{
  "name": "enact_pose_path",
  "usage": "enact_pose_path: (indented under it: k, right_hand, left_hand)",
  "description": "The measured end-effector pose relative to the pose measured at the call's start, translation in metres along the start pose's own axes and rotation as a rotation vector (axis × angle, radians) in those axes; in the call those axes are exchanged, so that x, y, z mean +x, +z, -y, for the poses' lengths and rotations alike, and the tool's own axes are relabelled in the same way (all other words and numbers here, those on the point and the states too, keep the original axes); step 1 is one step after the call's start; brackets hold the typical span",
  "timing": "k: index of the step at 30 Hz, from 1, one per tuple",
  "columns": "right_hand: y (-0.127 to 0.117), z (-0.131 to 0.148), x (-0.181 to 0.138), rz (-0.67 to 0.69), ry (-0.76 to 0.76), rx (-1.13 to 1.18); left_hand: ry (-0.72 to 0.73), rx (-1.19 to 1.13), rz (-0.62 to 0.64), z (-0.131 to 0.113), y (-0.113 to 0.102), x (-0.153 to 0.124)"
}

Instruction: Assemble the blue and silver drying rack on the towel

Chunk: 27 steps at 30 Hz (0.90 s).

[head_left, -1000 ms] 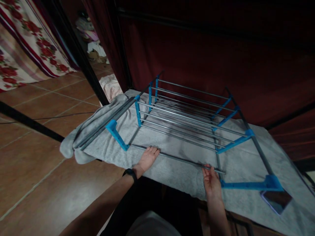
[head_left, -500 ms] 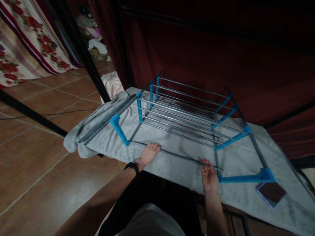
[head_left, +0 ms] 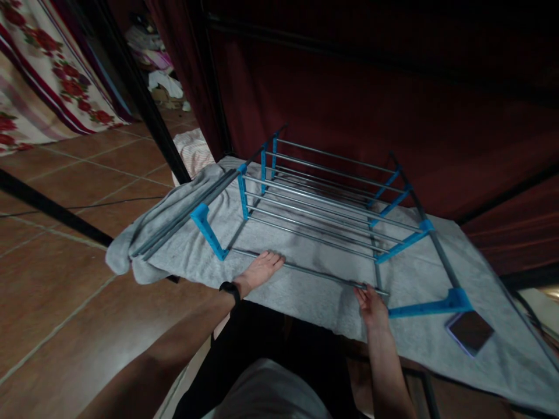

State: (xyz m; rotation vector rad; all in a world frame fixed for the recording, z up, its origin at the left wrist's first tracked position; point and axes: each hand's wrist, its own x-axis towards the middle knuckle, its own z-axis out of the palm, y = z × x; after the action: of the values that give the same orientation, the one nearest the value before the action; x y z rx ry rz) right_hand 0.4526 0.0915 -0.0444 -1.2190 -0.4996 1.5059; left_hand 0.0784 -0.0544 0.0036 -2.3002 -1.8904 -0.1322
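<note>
A partly assembled rack point(head_left: 314, 220) of grey metal rods and blue plastic brackets lies on a grey cloth. Along its near side runs a loose-looking metal rod point(head_left: 312, 272), its left end at the blue bracket point(head_left: 209, 233). My left hand point(head_left: 263, 269) is closed over this rod, palm down, left of its middle. Near the rod's right end, my right hand point(head_left: 370, 304) pinches it from below with the fingers curled. That right end lies a little short of the right blue bracket point(head_left: 430, 307), close to the upright grey tube.
Several spare grey tubes point(head_left: 183, 212) lie on the cloth at left. A phone point(head_left: 470, 333) rests at the right, beside the bracket. The grey cloth point(head_left: 305, 314) covers a bed-like surface with black metal posts point(head_left: 144, 93). Dark red curtains point(head_left: 332, 105) hang behind.
The view has shifted slightly, moving the rack a little left in the picture. My right fingers have curled more closely around the rod, and my left hand keeps its hold.
</note>
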Motion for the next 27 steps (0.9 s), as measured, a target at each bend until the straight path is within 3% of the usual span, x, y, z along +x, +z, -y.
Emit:
enact_pose_path:
  k: [9, 20, 27]
  right_hand:
    - [-0.003, -0.004, -0.008, 0.074, -0.031, 0.029]
    - [-0.003, -0.005, -0.012, 0.024, -0.06, 0.037]
    - [-0.008, -0.005, -0.011, 0.099, -0.052, 0.015]
  left_hand:
    - [0.013, 0.036, 0.022, 0.0, 0.0, 0.003]
    - [0.035, 0.028, 0.015, -0.001, 0.002, 0.002]
    - [0.047, 0.033, 0.013, 0.0, 0.003, 0.002]
